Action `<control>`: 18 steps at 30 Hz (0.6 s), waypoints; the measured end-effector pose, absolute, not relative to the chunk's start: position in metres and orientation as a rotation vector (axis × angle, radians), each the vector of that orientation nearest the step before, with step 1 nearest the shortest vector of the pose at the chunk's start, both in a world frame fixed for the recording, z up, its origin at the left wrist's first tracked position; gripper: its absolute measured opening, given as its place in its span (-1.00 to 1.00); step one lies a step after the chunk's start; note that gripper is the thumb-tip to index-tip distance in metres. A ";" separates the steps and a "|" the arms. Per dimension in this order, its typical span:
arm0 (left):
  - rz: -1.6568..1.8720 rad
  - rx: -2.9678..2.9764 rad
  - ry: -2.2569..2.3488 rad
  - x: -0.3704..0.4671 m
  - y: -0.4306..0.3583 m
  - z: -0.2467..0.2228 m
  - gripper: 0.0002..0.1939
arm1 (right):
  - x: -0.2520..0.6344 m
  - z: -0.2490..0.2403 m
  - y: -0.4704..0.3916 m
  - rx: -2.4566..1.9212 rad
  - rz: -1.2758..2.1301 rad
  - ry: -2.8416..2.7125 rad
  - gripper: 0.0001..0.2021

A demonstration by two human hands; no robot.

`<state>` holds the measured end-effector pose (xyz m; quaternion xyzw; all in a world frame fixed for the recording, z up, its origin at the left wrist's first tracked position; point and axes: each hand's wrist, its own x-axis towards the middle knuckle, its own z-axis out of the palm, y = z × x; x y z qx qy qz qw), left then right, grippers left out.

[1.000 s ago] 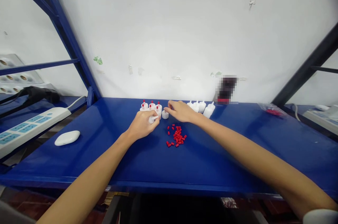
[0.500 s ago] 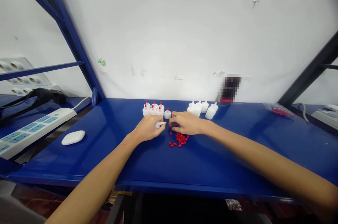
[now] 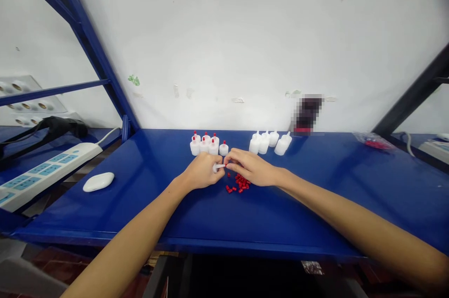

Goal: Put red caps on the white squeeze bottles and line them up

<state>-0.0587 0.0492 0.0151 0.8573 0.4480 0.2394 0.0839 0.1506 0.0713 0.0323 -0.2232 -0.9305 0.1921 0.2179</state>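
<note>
Along a white wall (image 3: pixel 210 45) runs a blue table (image 3: pixel 157 214). The right hand (image 3: pixel 253 168) is narrowed to a pinch, the left hand (image 3: pixel 203 170) curled. Behind sit red-capped bottles (image 3: pixel 204 147) and uncapped bottles (image 3: pixel 263 144). The left hand grips a white bottle (image 3: pixel 215 168), nozzle rightward; loose caps (image 3: pixel 241 181) lie nearby; right fingertips hold one red cap (image 3: pixel 226 165) at the nozzle.

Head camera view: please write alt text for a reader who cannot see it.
A person's left hand holds a white bottle; the right hand holds a red cap at its nozzle tip. Behind are red-capped bottles at left, uncapped bottles at right; loose caps lie on the blue table.
</note>
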 end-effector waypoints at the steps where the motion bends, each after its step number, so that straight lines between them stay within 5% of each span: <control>1: 0.712 2.564 1.341 -0.057 0.049 0.015 -0.86 | 0.152 0.032 0.069 -0.637 0.520 -2.571 -0.82; 18: 0.830 2.637 1.499 -0.047 0.043 0.016 -0.79 | 0.150 0.027 0.055 -0.783 -0.247 -2.670 -0.70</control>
